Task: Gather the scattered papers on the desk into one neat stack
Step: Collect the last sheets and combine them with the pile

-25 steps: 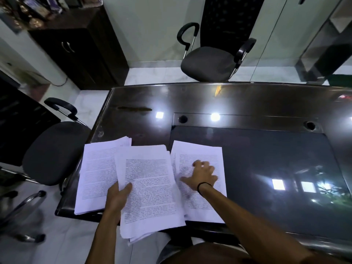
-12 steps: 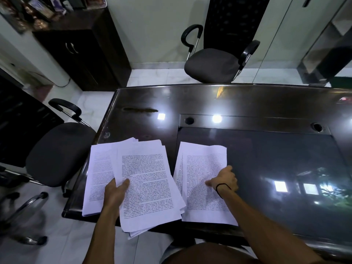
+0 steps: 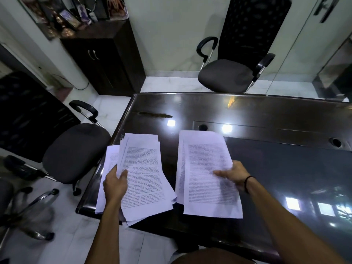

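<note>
- Since the earlier frames, the right-hand pile of papers (image 3: 207, 172) had been pulled clear of the left pile (image 3: 141, 174), leaving a strip of dark worktop (image 3: 247, 111) between them, and the left sheets had closed into a tighter bundle.
- Left hand (image 3: 115, 184) gripped the left pile at its left edge, thumb on the printed top sheet, fingers underneath; the grip was clamped on it.
- That pile hung over the worktop's near left corner, its sheets fanned unevenly.
- Right hand (image 3: 233, 176) pinched the right pile at its right edge, thumb lying across the top page; a dark band circled the wrist.
- Two office chairs stood nearby, one (image 3: 226, 75) beyond the worktop, one (image 3: 74, 149) at its left.
</note>
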### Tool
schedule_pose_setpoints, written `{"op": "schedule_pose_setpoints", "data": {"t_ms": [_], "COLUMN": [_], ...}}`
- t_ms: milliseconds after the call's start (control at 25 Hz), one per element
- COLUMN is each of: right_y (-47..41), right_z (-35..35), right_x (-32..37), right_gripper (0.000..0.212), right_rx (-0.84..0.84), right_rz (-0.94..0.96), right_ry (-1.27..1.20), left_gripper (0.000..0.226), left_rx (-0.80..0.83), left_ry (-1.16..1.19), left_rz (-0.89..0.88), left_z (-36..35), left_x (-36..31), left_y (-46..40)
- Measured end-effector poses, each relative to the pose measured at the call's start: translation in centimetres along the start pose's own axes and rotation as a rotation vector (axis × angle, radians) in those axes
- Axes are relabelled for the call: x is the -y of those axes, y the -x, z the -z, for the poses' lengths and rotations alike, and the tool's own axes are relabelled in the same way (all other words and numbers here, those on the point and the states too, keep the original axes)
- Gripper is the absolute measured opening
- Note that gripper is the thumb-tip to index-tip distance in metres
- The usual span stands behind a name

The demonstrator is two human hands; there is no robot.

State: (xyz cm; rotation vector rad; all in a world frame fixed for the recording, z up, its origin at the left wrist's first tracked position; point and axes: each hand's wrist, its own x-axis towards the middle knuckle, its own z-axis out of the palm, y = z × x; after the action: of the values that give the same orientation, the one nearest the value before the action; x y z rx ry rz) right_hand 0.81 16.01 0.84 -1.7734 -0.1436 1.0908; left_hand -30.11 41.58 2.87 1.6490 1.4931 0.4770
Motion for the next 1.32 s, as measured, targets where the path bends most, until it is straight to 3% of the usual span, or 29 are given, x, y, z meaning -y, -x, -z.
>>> {"op": "schedule_pose_setpoints", "data": {"t_ms": [240,360,480,680,800,1000,1200,1320], "right_y": [0.7,0.9,0.9,0.8,0.5,-0.1,0.4,0.5], "right_z": [0.3,-0.8,-2.5,-2.5,-1.3,0.1,1.6,1.8], "right_x": [6.2,7.8,8.1,7.2,7.2,6.9,7.2,7.2], "right_gripper": [0.044,0.042,0.03,0.03,0.031,0.007,0.027,0.026], "right_rx": [0.308,0.385,0.336,-0.079,-0.066,-0.049,-0.067,0.063], "right_rz": [0.149,0.201,0.213,0.193,0.183,0.244,0.309,0.314], "right_ry": [-0.076,-0.058,0.002,0.028,0.037,0.068,0.165,0.224], "left_gripper": [0.02,0.023,0.031,0.049,0.035,0.031,0.032,0.034], "left_rx": [-0.054,0.006,0.205,0.417,0.429,0.433,0.364,0.387], "left_ry": [-0.076,0.031,0.247,0.544,0.562,0.601,0.606,0.608], "left_rz": [-0.16,-0.125,-0.001,0.121,0.108,0.125,0.165,0.141], "left_z": [0.7,-0.2,-2.1,-4.9,-5.7,-5.8,-5.5,-5.4], "left_x": [-2.6,-4.8,-6.2,-6.1,-6.4,-6.3,-5.8,-5.8], "left_y": [-1.2,0.0,1.4,3.2,4.0,3.8,3.2,3.3]}}
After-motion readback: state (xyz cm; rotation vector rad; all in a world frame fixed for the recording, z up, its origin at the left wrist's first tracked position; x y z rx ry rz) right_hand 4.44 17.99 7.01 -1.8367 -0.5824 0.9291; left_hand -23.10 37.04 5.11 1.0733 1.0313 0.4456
